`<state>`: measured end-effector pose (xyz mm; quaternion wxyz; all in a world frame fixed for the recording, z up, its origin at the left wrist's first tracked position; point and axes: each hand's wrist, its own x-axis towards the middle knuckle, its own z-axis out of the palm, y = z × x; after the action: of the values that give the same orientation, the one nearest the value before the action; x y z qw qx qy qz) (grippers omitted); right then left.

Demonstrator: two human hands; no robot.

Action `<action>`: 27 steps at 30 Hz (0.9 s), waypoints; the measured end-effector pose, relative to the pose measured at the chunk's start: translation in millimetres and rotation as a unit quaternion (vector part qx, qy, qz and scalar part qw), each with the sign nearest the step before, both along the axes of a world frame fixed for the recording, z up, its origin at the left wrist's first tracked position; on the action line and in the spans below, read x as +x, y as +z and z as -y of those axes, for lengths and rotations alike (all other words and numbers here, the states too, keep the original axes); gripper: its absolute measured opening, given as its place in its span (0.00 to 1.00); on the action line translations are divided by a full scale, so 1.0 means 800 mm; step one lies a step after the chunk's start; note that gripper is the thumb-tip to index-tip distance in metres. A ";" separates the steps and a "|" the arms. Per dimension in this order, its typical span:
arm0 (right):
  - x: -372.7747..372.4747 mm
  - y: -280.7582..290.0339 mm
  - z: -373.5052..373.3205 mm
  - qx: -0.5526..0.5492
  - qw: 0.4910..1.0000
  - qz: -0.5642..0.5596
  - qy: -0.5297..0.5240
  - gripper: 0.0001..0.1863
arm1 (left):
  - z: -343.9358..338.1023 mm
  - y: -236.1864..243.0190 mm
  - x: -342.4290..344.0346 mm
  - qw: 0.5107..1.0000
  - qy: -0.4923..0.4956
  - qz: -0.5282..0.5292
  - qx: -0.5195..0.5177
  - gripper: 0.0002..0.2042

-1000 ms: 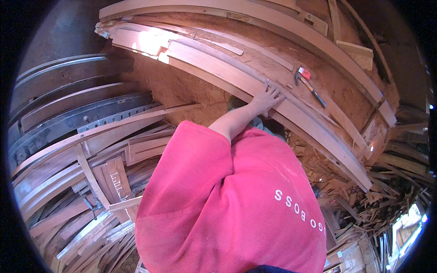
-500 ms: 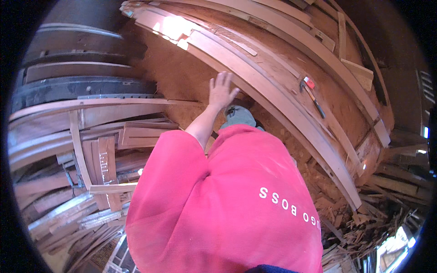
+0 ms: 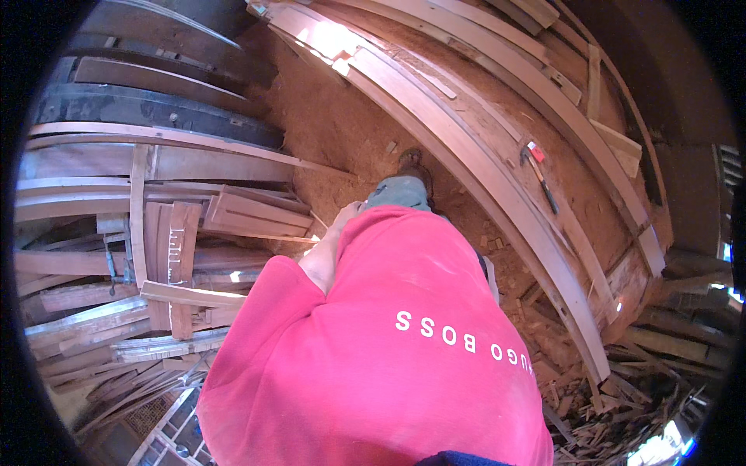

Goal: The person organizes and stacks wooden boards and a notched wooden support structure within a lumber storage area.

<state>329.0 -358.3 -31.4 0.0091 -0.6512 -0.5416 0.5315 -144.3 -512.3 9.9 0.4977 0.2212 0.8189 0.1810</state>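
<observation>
And here's the left hand (image 3: 350,213), tucked low by the grey-green trousers (image 3: 400,194), mostly hidden behind the pink shirt (image 3: 373,326); whether those fingers are spread or closed on something, I can't tell. The right hand is out of sight altogether, so nothing can be called there either. The long pale beam (image 3: 466,159) runs diagonally just beyond the knee, a patch of hard light on its upper end, and no hand shows on it. So where's the danger? Footing, I'd say: the boot (image 3: 410,158) is planted on a floor (image 3: 326,109) of loose sawdust with chips about, and a slip here could throw the body against that beam. Watch the left, too! A thin strip (image 3: 179,137) pokes its end out towards the legs, and a sleeve or shin turning that way could snag it, perhaps shifting the stacked boards (image 3: 260,213) beside it. Past the beam, a hammer (image 3: 544,184) lies on the dusty surface, and a hard knock might send it sliding. Beyond that, a second beam (image 3: 610,171) bars the far side, while down at lower right a heap of scraps (image 3: 622,396) crowds the way round the near end.
</observation>
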 end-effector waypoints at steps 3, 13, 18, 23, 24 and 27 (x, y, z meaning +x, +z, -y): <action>-0.005 -0.016 0.003 -0.005 0.999 -0.041 -0.035 0.21 | -0.011 -0.002 -0.014 0.999 0.012 -0.030 0.024 0.30; -0.125 -0.003 -0.083 0.049 0.996 -0.055 -0.055 0.27 | -0.157 -0.038 -0.207 0.958 -0.077 -0.261 0.089 0.30; -0.316 0.133 -0.165 0.195 0.978 0.058 0.043 0.29 | -0.258 -0.021 -0.334 0.936 -0.071 -0.334 0.087 0.34; -0.434 0.123 -0.217 0.286 0.948 0.102 0.092 0.30 | -0.355 0.034 -0.478 0.939 -0.128 -0.313 -0.063 0.32; -0.454 0.121 -0.223 0.282 0.945 0.133 0.099 0.31 | -0.372 0.036 -0.499 0.925 -0.149 -0.340 -0.076 0.31; -0.498 0.117 -0.228 0.281 0.933 0.192 0.117 0.32 | -0.382 0.002 -0.586 0.888 -0.228 -0.387 -0.096 0.36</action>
<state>-69.8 -175.5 62.0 0.0250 -0.6437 -0.7328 0.2193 -613.0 -206.8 11.2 0.1875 0.4051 0.8872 -0.1168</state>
